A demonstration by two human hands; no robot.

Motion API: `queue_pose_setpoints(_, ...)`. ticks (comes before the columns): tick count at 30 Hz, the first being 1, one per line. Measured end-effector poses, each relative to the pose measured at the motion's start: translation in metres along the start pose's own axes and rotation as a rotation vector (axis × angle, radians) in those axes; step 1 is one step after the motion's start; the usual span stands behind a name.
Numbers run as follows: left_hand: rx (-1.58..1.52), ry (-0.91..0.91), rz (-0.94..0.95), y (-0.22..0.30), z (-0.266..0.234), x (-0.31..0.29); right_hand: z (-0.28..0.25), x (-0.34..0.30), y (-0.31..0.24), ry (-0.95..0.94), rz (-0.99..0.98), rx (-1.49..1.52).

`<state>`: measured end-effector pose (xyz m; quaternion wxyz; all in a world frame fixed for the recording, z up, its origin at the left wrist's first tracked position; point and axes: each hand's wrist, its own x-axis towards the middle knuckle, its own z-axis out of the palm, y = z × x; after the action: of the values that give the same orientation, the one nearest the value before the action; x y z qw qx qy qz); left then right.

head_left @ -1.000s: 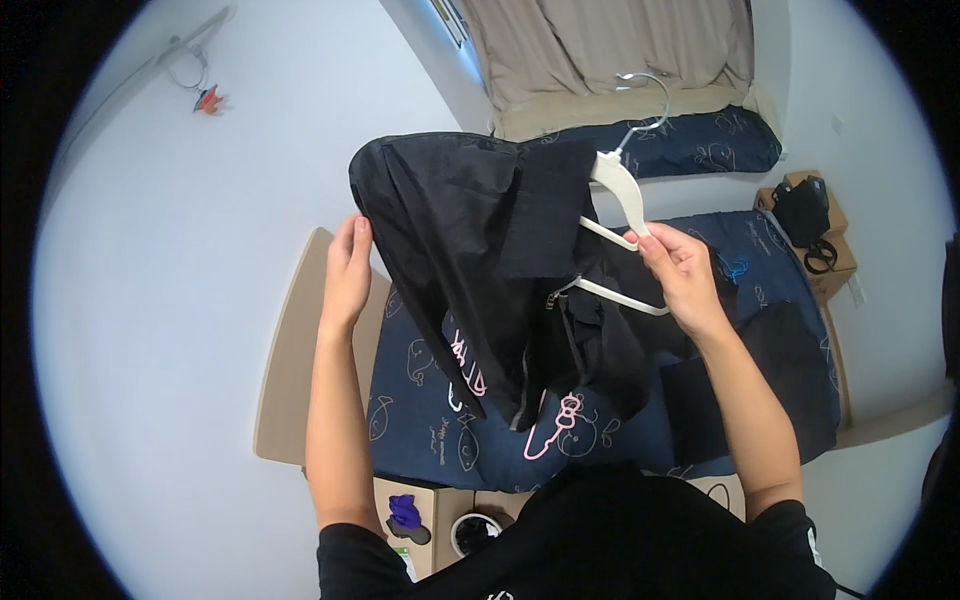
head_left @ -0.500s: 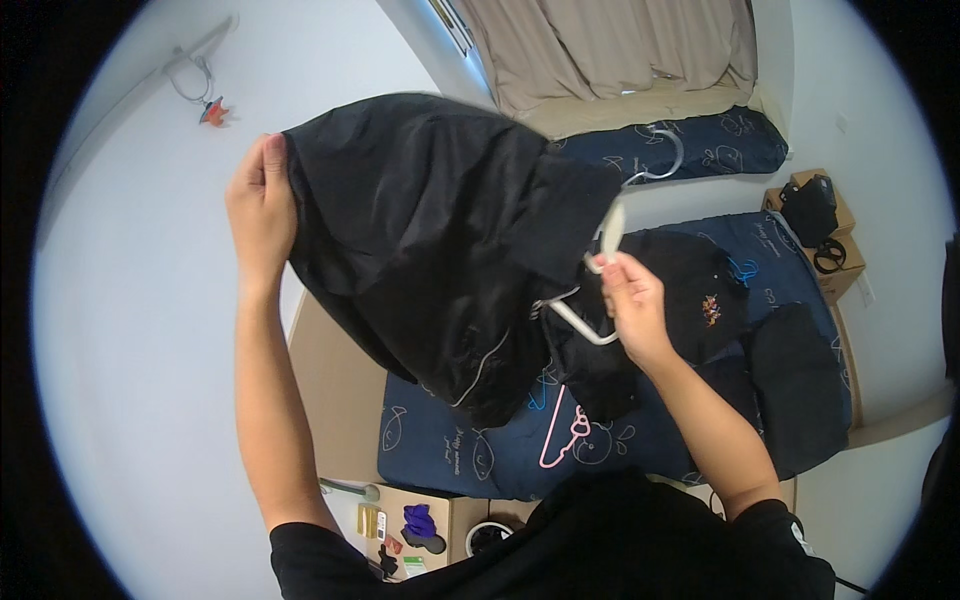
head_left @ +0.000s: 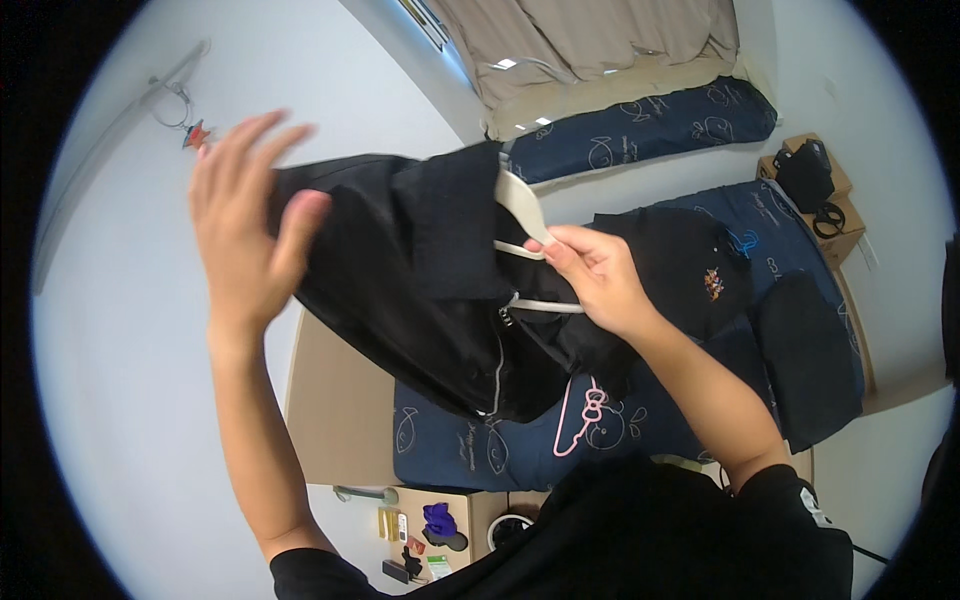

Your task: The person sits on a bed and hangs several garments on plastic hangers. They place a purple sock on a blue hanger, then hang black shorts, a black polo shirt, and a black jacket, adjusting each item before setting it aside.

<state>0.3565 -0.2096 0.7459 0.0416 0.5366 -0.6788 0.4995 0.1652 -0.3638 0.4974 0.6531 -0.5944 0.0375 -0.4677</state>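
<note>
A black zip-front jacket [head_left: 400, 270] hangs sideways in the air in front of me, with a white hanger [head_left: 520, 205] partly inside its collar. Fingers and thumb of my right hand [head_left: 595, 275] are closed on the hanger where it sticks out of the collar. My left hand [head_left: 245, 220] is open at the jacket's far left end, its fingers spread and slightly blurred; whether the palm touches the cloth I cannot tell. The jacket's zip edge droops below the collar, over the bed.
A bed with a navy fish-print sheet [head_left: 440, 450] holds a black garment with a colourful print [head_left: 680, 265], dark folded clothing [head_left: 808, 350], a pink hanger [head_left: 578, 415] and a blue hanger [head_left: 743, 241]. Cardboard boxes [head_left: 845, 235] stand at the far right; a small desk [head_left: 455, 505] is lower left.
My left hand has let go of the jacket's left edge and spread its fingers. My right hand has shifted left with the hanger, and the jacket has turned and sagged.
</note>
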Motion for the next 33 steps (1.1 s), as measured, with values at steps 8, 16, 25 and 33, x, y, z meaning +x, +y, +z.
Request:
queue_pose_setpoints(8,-0.328,-0.165,-0.245,0.017,0.030,-0.021,-0.008,0.010,-0.043,0.340,-0.452,-0.636)
queue_pose_setpoints(16,-0.840,-0.240,-0.709,0.025,0.051,-0.051,-0.015,-0.057,0.021,0.476,-0.452,-0.336)
queue_pose_setpoints(25,-1.061,-0.088,-0.687,0.035,0.060,-0.075,-0.020,0.002,-0.022,0.070,-0.180,-0.362)
queue_pose_setpoints(33,-0.917,-0.170,-0.666,0.026,0.052,-0.089,-0.056,0.038,-0.040,-0.230,-0.035,-0.725)
